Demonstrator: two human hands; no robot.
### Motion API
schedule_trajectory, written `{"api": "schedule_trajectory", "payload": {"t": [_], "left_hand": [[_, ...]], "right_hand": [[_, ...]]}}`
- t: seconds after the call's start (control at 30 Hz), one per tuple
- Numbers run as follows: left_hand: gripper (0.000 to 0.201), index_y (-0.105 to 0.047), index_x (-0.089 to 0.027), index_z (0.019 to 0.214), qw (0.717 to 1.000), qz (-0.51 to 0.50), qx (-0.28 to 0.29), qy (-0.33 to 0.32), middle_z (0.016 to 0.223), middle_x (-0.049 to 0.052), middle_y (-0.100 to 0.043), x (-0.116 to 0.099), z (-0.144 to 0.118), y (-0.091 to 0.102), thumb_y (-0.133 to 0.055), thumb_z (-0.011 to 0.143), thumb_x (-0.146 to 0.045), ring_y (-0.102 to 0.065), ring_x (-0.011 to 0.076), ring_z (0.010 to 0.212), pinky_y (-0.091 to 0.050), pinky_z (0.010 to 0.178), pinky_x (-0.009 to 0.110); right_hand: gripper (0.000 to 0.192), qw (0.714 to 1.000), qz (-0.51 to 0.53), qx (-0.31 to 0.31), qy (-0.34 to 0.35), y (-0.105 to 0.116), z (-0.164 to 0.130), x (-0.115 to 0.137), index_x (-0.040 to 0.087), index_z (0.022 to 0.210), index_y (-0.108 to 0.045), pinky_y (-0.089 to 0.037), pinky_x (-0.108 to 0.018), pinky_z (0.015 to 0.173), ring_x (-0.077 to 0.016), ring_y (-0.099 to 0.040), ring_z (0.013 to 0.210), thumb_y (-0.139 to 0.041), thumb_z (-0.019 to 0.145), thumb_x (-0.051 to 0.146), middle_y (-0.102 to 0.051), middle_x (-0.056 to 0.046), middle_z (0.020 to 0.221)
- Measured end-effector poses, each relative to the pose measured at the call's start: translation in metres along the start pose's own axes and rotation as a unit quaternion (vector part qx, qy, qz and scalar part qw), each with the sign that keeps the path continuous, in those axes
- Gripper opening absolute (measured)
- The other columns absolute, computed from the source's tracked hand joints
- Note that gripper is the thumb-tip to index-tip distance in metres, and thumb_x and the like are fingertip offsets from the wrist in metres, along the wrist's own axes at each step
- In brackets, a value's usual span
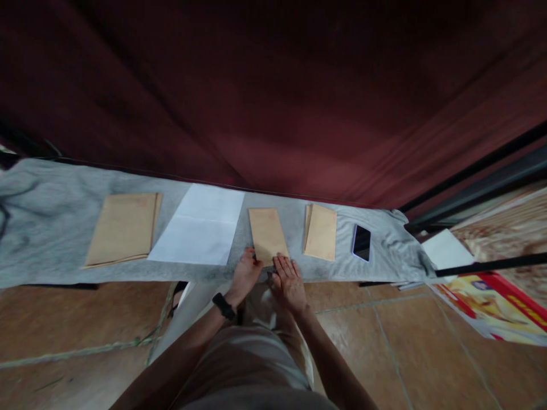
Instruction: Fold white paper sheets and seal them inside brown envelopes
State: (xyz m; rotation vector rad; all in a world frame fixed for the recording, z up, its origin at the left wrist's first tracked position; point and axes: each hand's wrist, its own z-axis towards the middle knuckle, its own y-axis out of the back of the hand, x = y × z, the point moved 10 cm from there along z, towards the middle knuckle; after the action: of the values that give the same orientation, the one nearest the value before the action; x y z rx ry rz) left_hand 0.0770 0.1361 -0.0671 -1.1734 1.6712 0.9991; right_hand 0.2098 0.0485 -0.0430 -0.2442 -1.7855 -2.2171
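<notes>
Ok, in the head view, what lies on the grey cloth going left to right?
Stack of brown envelopes → white sheet → single brown envelope, with the left hand and right hand on its near end → second small envelope stack → phone.

A dark red curtain (299,102) hangs in loose folds behind the tabletop (51,228), which is covered by a wrinkled grey cloth reaching from the left edge of view to a bunched right end. Below lies a floor of brown tiles (77,319) with pale grout lines. At right, black metal bars (482,171) slant across, and a red and yellow printed sheet (496,307) lies on the floor. The light is dim.
</notes>
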Motion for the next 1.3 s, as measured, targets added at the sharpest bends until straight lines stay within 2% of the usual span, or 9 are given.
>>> {"api": "schedule_trajectory", "payload": {"t": [0.07, 0.13, 0.2, 0.27, 0.4, 0.53, 0.7, 0.97, 1.3], "left_hand": [[0.034, -0.055, -0.018, 0.118, 0.997, 0.06, -0.029, -0.039, 0.072, 0.001, -0.066, -0.011, -0.002, 0.008, -0.061, 0.084, -0.018, -0.066, 0.0206, 0.074, -0.046, 0.071, 0.029], [0.025, -0.06, -0.02, 0.116, 0.975, 0.167, -0.032, -0.142, 0.096, 0.009, -0.071, -0.037, 0.0, 0.004, -0.054, 0.091, -0.023, -0.067, 0.0241, 0.098, -0.047, 0.089, 0.035], [0.032, -0.061, -0.02, 0.124, 0.915, 0.289, -0.007, -0.281, 0.125, 0.012, -0.067, -0.065, 0.003, -0.015, -0.044, 0.097, -0.027, -0.059, 0.0257, 0.122, -0.041, 0.106, 0.041], [0.047, -0.049, -0.015, 0.143, 0.862, 0.361, 0.008, -0.356, 0.151, 0.015, -0.05, -0.079, 0.014, -0.03, -0.042, 0.098, -0.029, -0.041, 0.0274, 0.144, -0.032, 0.117, 0.046], [0.06, -0.039, -0.006, 0.152, 0.821, 0.453, -0.003, -0.348, 0.161, 0.019, -0.037, -0.076, 0.056, -0.042, -0.04, 0.099, -0.035, -0.025, 0.0299, 0.153, -0.019, 0.124, 0.049], [0.058, -0.044, -0.014, 0.152, 0.785, 0.507, 0.027, -0.355, 0.163, 0.012, -0.036, -0.071, 0.081, -0.054, -0.037, 0.101, -0.041, -0.026, 0.0282, 0.153, -0.016, 0.126, 0.046], [0.054, -0.045, -0.02, 0.152, 0.756, 0.53, 0.063, -0.378, 0.162, 0.006, -0.039, -0.075, 0.092, -0.064, -0.033, 0.102, -0.038, -0.029, 0.0238, 0.152, -0.016, 0.126, 0.043], [0.051, -0.044, -0.025, 0.153, 0.734, 0.515, 0.129, -0.422, 0.161, 0.002, -0.041, -0.066, 0.062, -0.076, -0.034, 0.103, -0.034, -0.028, 0.0216, 0.152, -0.014, 0.125, 0.045], [0.053, -0.038, -0.02, 0.155, 0.721, 0.504, 0.166, -0.445, 0.161, 0.006, -0.041, -0.05, 0.023, -0.079, -0.032, 0.104, -0.032, -0.03, 0.0196, 0.151, -0.015, 0.125, 0.042]], "right_hand": [[0.052, 1.0, 0.0, 0.003, 0.0, 0.0, 0.0, -0.002, 0.018, 0.157, -0.036, -0.023, -0.047, 0.124, -0.022, -0.035, 0.15, -0.038, 0.106, 0.028, -0.045, -0.011, 0.158], [0.052, 1.0, 0.001, 0.005, -0.003, -0.001, 0.0, -0.003, 0.017, 0.157, -0.035, -0.022, -0.047, 0.124, -0.0222, -0.034, 0.15, -0.037, 0.106, 0.028, -0.043, -0.011, 0.159], [0.052, 1.0, 0.003, 0.006, -0.004, -0.003, 0.0, -0.003, 0.018, 0.157, -0.034, -0.022, -0.047, 0.124, -0.022, -0.034, 0.15, -0.036, 0.106, 0.027, -0.042, -0.01, 0.16], [0.052, 1.0, 0.006, 0.005, -0.003, -0.004, 0.0, -0.003, 0.019, 0.157, -0.034, -0.022, -0.047, 0.124, -0.0215, -0.035, 0.15, -0.035, 0.106, 0.026, -0.042, -0.01, 0.16], [0.051, 1.0, 0.008, -0.005, 0.003, -0.003, 0.0, -0.004, 0.019, 0.157, -0.035, -0.024, -0.046, 0.123, -0.0212, -0.035, 0.15, -0.036, 0.106, 0.026, -0.043, -0.01, 0.159], [0.051, 1.0, 0.007, -0.012, -0.004, -0.002, 0.001, -0.004, 0.021, 0.156, -0.036, -0.025, -0.045, 0.123, -0.0206, -0.037, 0.149, -0.038, 0.106, 0.026, -0.045, -0.009, 0.158], [0.051, 1.0, 0.008, -0.018, 0.001, -0.001, 0.002, -0.002, 0.019, 0.156, -0.036, -0.025, -0.046, 0.123, -0.0216, -0.036, 0.149, -0.038, 0.106, 0.026, -0.044, -0.01, 0.158], [0.052, 0.999, 0.006, -0.031, 0.009, 0.001, 0.001, -0.002, 0.019, 0.156, -0.036, -0.027, -0.046, 0.121, -0.0221, -0.037, 0.148, -0.039, 0.105, 0.024, -0.046, -0.011, 0.157], [0.052, 0.999, 0.0, -0.04, 0.012, -0.002, -0.002, -0.002, 0.015, 0.156, -0.036, -0.027, -0.05, 0.122, -0.0236, -0.035, 0.149, -0.038, 0.105, 0.025, -0.044, -0.013, 0.158]]}}
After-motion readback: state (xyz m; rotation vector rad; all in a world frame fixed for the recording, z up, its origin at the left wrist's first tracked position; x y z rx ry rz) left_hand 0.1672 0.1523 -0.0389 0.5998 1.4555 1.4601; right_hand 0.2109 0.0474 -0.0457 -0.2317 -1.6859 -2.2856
